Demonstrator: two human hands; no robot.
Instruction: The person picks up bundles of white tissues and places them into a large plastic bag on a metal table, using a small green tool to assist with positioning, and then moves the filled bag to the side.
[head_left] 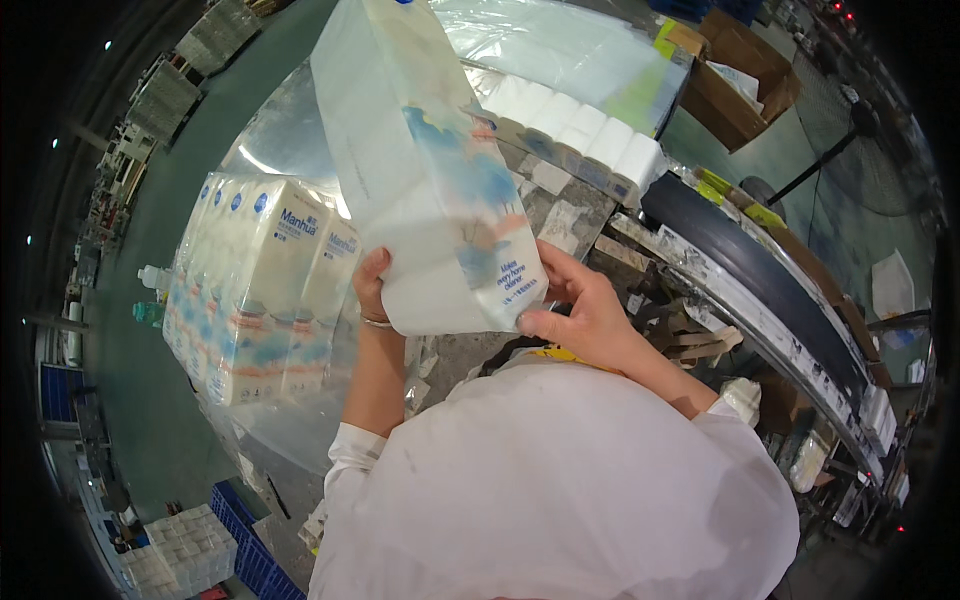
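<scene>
I hold a long white plastic-wrapped pack of paper rolls (420, 160) with blue and orange print, lifted and tilted in front of me. My left hand (372, 285) grips its near lower-left corner, with a thin bracelet at the wrist. My right hand (580, 305) clasps the near lower-right end, thumb on the front face. To the left, several like packs (260, 290) stand side by side inside a big clear plastic bag (290, 130).
A row of unwrapped white rolls (580, 135) lies on the grey worktable (560, 215) beyond the pack. A dark conveyor belt (760, 280) curves along the right. Open cardboard boxes (735, 85) stand at the far right. Blue crates (245, 545) and stacked rolls sit lower left.
</scene>
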